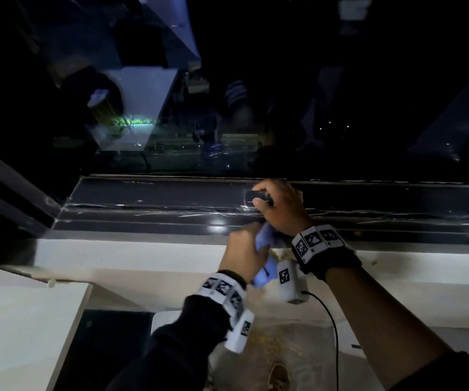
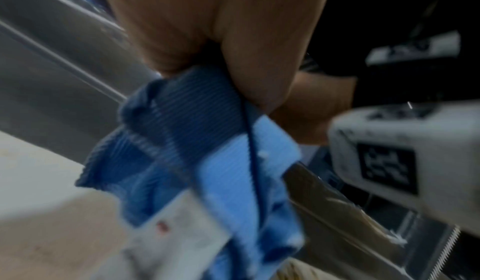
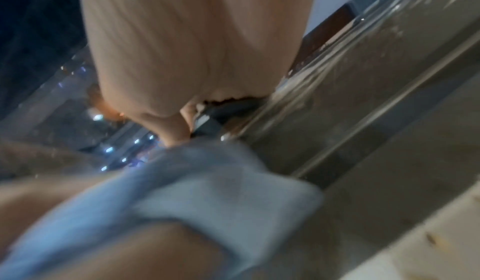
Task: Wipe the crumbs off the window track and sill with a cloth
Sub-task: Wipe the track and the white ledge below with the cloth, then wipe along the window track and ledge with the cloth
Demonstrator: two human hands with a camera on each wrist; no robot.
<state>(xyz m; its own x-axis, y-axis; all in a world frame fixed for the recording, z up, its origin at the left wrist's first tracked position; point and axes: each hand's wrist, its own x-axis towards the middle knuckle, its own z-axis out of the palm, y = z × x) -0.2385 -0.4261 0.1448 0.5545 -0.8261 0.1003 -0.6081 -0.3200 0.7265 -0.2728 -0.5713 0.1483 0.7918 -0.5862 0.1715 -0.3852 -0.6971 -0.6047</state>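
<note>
Over on the left, a white cabinet top sits below the ledge. Moving in, my left hand has its fingers clenched round the bunched blue ribbed microfibre cloth, which hangs from my fist just above the pale white window sill. A white label on the cloth dangles below, blurred. Beyond it runs the dark glossy window track, scratched and catching a glare of light. Just right of the cloth, nearly touching my left hand, my right hand reaches onto the track, thumb and fingers curled round a small black rounded latch handle on the frame. Further right, yellowish crumbs lie scattered on the sill.
</note>
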